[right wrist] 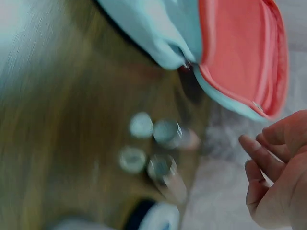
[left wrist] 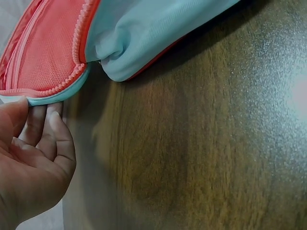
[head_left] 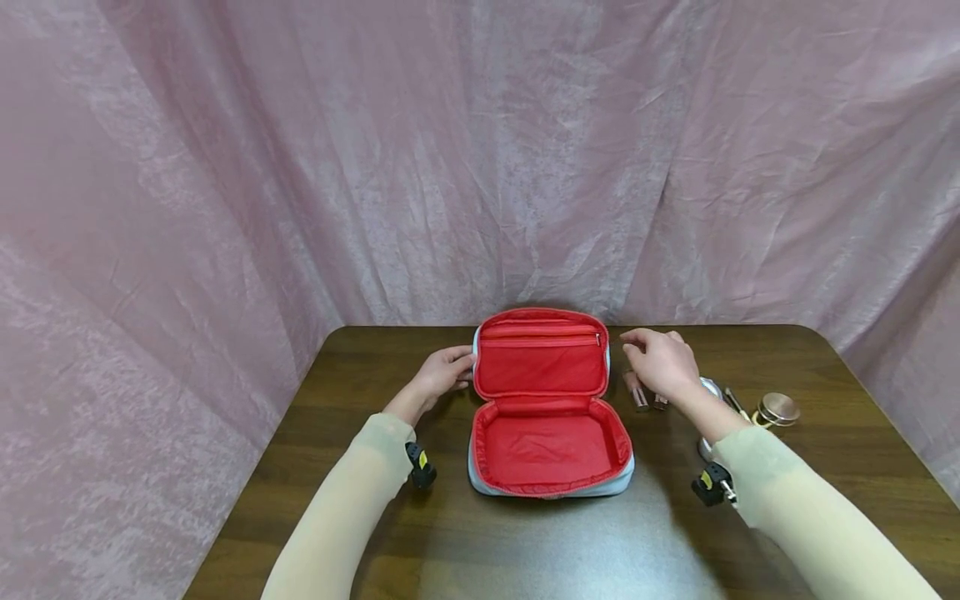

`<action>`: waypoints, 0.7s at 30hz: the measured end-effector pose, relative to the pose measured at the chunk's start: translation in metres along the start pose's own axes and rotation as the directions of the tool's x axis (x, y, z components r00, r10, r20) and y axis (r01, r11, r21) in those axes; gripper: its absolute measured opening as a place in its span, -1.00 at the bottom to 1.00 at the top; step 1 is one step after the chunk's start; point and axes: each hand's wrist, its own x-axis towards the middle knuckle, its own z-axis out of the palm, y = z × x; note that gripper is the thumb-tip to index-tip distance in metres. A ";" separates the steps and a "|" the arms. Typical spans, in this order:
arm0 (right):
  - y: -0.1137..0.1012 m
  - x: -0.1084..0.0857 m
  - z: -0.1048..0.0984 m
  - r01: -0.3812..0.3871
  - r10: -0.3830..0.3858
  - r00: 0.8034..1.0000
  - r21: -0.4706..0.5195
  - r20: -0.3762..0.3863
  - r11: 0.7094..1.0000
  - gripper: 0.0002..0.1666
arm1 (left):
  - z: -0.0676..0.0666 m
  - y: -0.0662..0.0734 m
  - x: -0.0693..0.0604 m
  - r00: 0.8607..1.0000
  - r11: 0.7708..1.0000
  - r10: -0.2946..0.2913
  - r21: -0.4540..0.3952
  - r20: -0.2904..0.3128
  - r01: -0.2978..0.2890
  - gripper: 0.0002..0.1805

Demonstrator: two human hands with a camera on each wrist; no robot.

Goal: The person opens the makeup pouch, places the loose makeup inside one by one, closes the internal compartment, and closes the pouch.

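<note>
A light blue bag with a red lining (head_left: 551,450) lies unzipped on the wooden table, its lid (head_left: 542,367) raised at the back. My left hand (head_left: 442,372) holds the lid's left edge; in the left wrist view the thumb of that hand (left wrist: 38,167) is on the rim and the fingers are behind it. To the right of the lid, my right hand (head_left: 663,362) is in the air with fingers loosely bent, holding nothing. The right wrist view shows a small gap between this hand (right wrist: 283,172) and the lid's corner (right wrist: 244,57).
Small tubes (head_left: 636,390) lie below my right hand. Farther right are a brush (head_left: 737,404), a round gold-rimmed jar (head_left: 778,408) and white-edged items partly hidden by my right forearm. A pink curtain (head_left: 570,167) hangs behind the table (head_left: 360,358).
</note>
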 end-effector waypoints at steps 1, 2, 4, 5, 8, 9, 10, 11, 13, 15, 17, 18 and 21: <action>0.002 -0.002 -0.007 0.029 -0.029 0.999 -0.002 -0.024 1.000 -0.61 | 0.001 0.000 -0.001 1.000 1.000 0.002 0.003 0.001 -0.002 -0.57; 0.004 -0.005 -0.014 0.058 -0.058 0.997 -0.008 -0.050 0.998 -0.62 | 0.001 -0.001 -0.001 1.000 1.000 0.002 0.004 0.001 -0.002 -0.57; 0.009 -0.009 -0.029 0.109 -0.110 0.990 -0.019 -0.088 0.994 -0.60 | 0.002 -0.001 -0.002 1.000 1.000 0.006 0.008 0.000 -0.006 -0.56; 0.012 -0.011 -0.036 0.130 -0.132 0.986 -0.028 -0.101 0.991 -0.58 | 0.003 -0.001 -0.002 1.000 1.000 0.007 0.008 0.001 -0.007 -0.56; 0.018 -0.018 -0.058 0.189 -0.197 0.973 -0.077 -0.118 0.979 -0.49 | 0.004 0.000 -0.004 1.000 1.000 0.015 0.005 0.003 -0.015 -0.57; 0.019 -0.021 -0.064 0.203 -0.214 0.970 -0.097 -0.117 0.974 -0.44 | 0.005 0.001 -0.005 1.000 1.000 0.019 0.003 0.005 -0.019 -0.57; 0.021 -0.024 -0.071 0.215 -0.228 0.967 -0.118 -0.114 0.970 -0.41 | 0.005 0.002 -0.006 1.000 1.000 0.020 0.001 0.008 -0.020 -0.57; 0.022 -0.027 -0.077 0.224 -0.239 0.965 -0.133 -0.105 0.965 -0.37 | 0.006 0.003 -0.007 1.000 1.000 0.020 -0.001 0.011 -0.020 -0.57; 0.027 -0.032 -0.087 0.236 -0.251 0.964 -0.158 -0.083 0.959 -0.31 | 0.006 0.004 -0.009 1.000 1.000 0.023 0.002 0.013 -0.024 -0.57; 0.032 -0.036 -0.095 0.231 -0.245 0.968 -0.174 -0.062 0.957 -0.25 | 0.006 0.004 -0.010 1.000 1.000 0.024 0.003 0.014 -0.024 -0.56; 0.039 -0.040 -0.102 0.223 -0.235 0.971 -0.184 -0.046 0.957 -0.21 | 0.005 0.003 -0.011 1.000 1.000 0.027 0.005 0.015 -0.027 -0.56; 0.042 -0.041 -0.106 0.219 -0.230 0.972 -0.190 -0.040 0.957 -0.20 | 0.005 0.003 -0.012 1.000 1.000 0.028 0.006 0.013 -0.028 -0.56; 0.053 -0.046 -0.116 0.214 -0.224 0.974 -0.217 -0.022 0.952 -0.15 | 0.005 0.003 -0.013 0.999 1.000 0.029 0.005 0.013 -0.029 -0.55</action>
